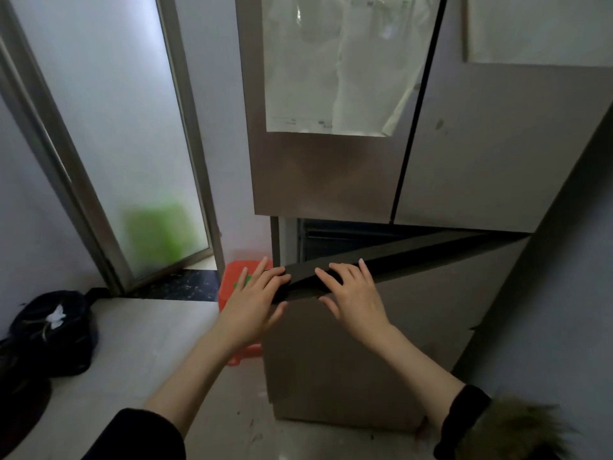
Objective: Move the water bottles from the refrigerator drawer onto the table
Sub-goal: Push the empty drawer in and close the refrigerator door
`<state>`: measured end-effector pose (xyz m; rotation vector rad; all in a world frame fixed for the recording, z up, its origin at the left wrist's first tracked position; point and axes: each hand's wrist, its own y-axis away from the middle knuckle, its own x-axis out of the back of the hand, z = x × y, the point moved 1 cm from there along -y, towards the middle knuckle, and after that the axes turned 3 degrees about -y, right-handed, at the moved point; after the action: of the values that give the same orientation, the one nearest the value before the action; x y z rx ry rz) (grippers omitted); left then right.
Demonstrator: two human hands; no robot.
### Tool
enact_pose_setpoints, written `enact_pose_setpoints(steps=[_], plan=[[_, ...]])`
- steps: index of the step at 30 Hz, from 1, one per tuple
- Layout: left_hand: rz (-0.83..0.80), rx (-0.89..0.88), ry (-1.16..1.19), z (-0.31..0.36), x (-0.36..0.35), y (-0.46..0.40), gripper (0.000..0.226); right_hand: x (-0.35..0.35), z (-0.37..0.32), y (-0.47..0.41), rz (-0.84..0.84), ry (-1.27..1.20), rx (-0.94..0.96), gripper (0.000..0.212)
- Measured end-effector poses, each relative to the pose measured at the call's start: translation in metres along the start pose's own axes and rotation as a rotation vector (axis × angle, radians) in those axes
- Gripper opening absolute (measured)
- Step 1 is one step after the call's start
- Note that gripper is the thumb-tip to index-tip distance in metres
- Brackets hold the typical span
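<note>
Drawer [381, 327] sits below the refrigerator doors [331, 174], its left end pulled out. Stool [232, 283] stands just left of drawer. Bag [53, 330] on floor, well left of drawer.

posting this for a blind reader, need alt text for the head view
Both hands lie on the dark top edge of a refrigerator drawer pulled slightly open: the left hand at its corner, the right hand further along. Closed upper doors rise above; an orange stool stands beside it. No bottles show.
</note>
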<state>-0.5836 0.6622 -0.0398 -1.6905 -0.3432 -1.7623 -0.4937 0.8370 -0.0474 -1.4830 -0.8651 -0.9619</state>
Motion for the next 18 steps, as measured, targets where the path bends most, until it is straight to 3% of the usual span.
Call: enact_pose_setpoints(steps=[12, 18], plan=[[0.144, -0.043, -0.096, -0.068, -0.023, -0.09, 0.049, -0.04, 0.017, -0.097, 0.051, 0.148, -0.043, 0.05], [0.265, -0.149, -0.196, -0.099, -0.026, -0.128, 0.059, -0.054, 0.027, -0.127, 0.264, 0.271, -0.119, 0.078]])
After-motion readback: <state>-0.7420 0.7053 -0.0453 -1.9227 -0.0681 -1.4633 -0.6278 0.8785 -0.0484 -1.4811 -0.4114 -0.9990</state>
